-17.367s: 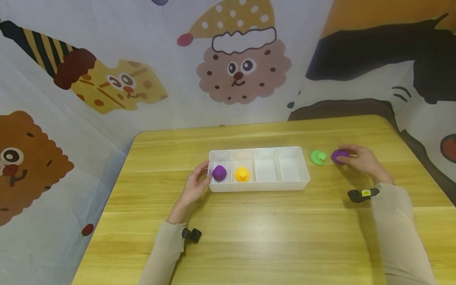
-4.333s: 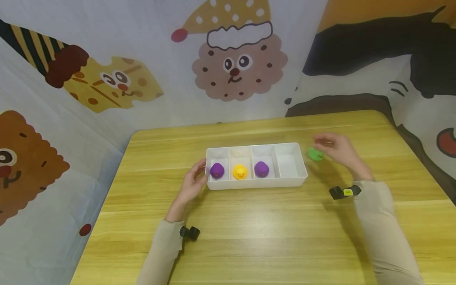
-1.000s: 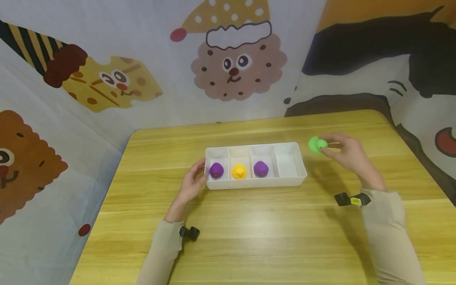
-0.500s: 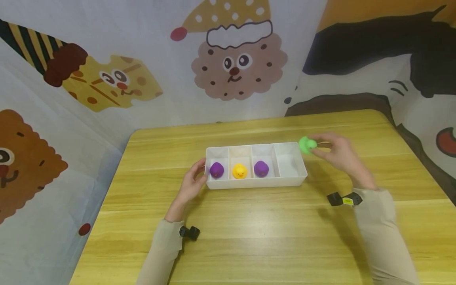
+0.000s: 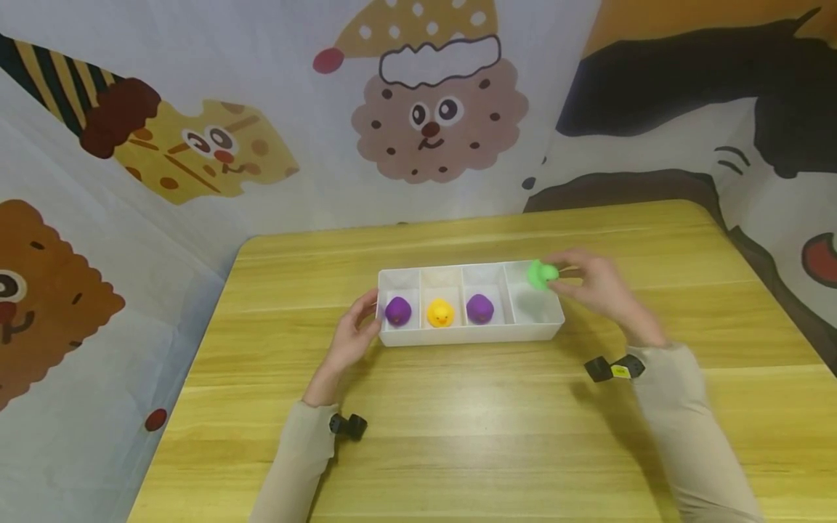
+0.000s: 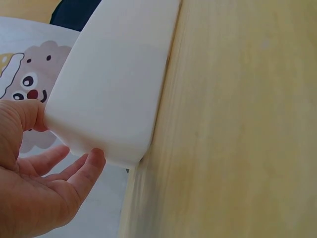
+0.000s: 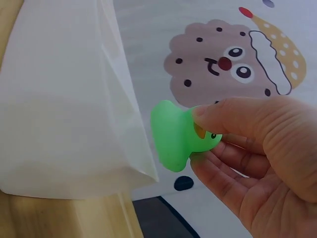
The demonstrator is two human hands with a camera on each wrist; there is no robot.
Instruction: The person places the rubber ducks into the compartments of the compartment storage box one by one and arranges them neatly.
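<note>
A white divided box (image 5: 471, 334) with a row of compartments stands on the table. My left hand (image 5: 353, 335) holds its left end, thumb at the rim corner and fingertips against the end wall (image 6: 106, 99). My right hand (image 5: 596, 287) pinches a green rubber duck (image 5: 540, 274) between thumb and fingers, above the rightmost compartment. In the right wrist view the duck (image 7: 173, 134) hangs tilted beside the box's rim, apart from it. A purple duck (image 5: 398, 311), a yellow duck (image 5: 441, 314) and another purple duck (image 5: 480, 309) each sit in their own compartment, left to right.
The wooden table (image 5: 418, 436) extends around the box on all sides. Behind it hangs a cloth backdrop (image 5: 314, 145) with cartoon figures. A small black camera is strapped to each wrist.
The green duck was picked up from the table right of the box and moved left over the last compartment. Earlier, the second purple duck went into the third compartment. My left hand stayed put.
</note>
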